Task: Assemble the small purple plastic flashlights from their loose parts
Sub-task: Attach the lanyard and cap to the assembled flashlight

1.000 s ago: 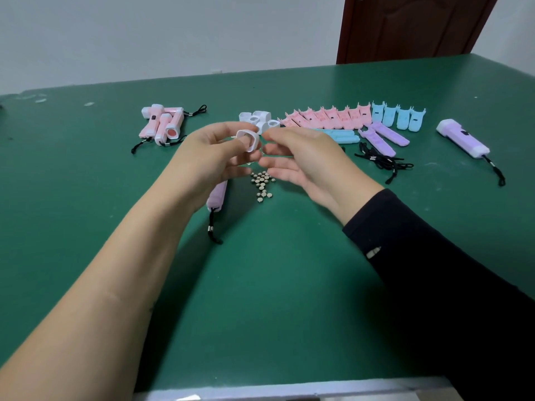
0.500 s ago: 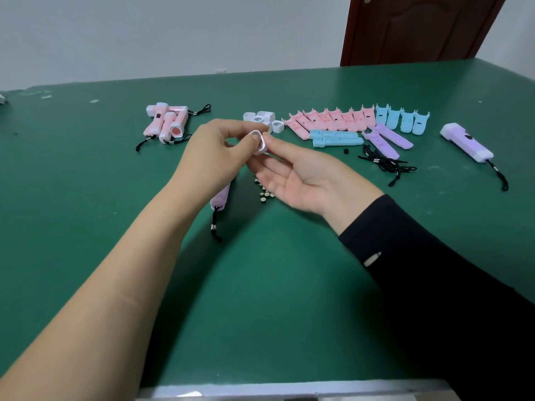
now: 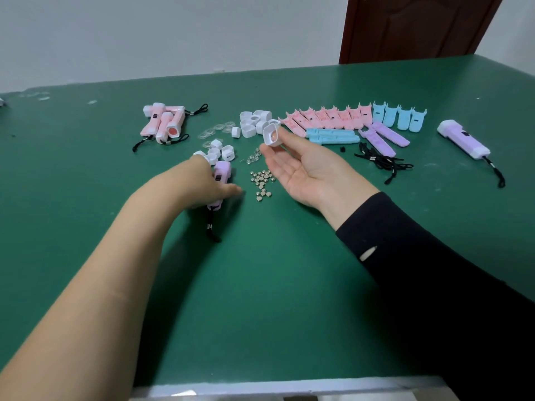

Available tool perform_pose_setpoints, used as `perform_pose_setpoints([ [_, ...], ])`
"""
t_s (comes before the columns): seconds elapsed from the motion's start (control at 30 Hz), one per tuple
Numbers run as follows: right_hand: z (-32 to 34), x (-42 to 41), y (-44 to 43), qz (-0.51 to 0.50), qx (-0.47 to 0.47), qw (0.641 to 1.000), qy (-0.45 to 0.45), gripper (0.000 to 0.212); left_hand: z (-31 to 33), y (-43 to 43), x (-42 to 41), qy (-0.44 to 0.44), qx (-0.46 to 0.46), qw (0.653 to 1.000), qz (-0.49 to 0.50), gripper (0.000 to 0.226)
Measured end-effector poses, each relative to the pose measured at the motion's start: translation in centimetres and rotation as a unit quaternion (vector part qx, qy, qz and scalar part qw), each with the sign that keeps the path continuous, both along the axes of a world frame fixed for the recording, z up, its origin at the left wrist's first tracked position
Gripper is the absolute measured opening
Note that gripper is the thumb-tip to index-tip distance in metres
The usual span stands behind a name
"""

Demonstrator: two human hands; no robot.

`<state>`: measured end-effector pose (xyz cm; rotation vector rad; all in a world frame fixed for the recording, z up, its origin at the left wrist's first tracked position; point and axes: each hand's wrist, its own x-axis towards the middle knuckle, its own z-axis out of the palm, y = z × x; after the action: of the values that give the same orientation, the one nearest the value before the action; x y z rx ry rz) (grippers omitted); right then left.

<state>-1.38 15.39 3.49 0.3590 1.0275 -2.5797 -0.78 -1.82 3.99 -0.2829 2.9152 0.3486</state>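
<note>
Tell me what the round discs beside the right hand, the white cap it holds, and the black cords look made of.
The discs: probably metal, silvery with bright glints. The white cap: likely moulded plastic, smooth, opaque, slightly glossy. The black cords: apparently textile, matt, lying limp and tangled.

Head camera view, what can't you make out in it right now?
All in the head view:
- Left hand: motion-blurred, so its hold on the purple flashlight body is unclear.
- Clear bits beside the button cells: too small to identify.
- Door: cut off by top edge.
</note>
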Motion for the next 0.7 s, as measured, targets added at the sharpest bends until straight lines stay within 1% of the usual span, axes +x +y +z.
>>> perform_pose_setpoints([
  [0.17, -0.2, 0.0, 0.1, 0.006, 0.013, 1.000, 0.010, 0.011, 0.3, -0.4, 0.0, 0.008, -0.023, 1.000, -0.016, 0.038],
  [0.27, -0.4, -0.1, 0.1, 0.003, 0.024, 1.000, 0.014, 0.011, 0.8, -0.6, -0.1, 0.019, -0.002, 0.999, -0.028, 0.034],
  [0.33, -0.5, -0.3, 0.2, -0.002, 0.039, 0.999, 0.018, 0.011, 0.9, -0.6, -0.1, 0.040, 0.052, 0.997, -0.033, 0.031],
  [0.43, -0.7, -0.7, 0.5, -0.012, 0.067, 0.997, 0.025, 0.010, 0.9, -0.3, 0.0, 0.056, 0.210, 0.976, -0.034, 0.015],
  [0.47, -0.8, -0.8, 0.6, -0.014, 0.076, 0.997, 0.028, 0.010, 0.9, -0.2, 0.1, 0.059, 0.248, 0.966, -0.038, 0.012],
  [0.57, -0.9, -1.1, 0.8, -0.022, 0.095, 0.995, 0.038, 0.010, 1.2, 0.1, 0.3, 0.061, 0.306, 0.948, -0.065, 0.014],
  [0.7, -0.9, -1.4, 1.1, -0.027, 0.109, 0.992, 0.049, 0.009, 1.2, 0.5, 0.7, 0.034, 0.381, 0.920, -0.081, 0.022],
])
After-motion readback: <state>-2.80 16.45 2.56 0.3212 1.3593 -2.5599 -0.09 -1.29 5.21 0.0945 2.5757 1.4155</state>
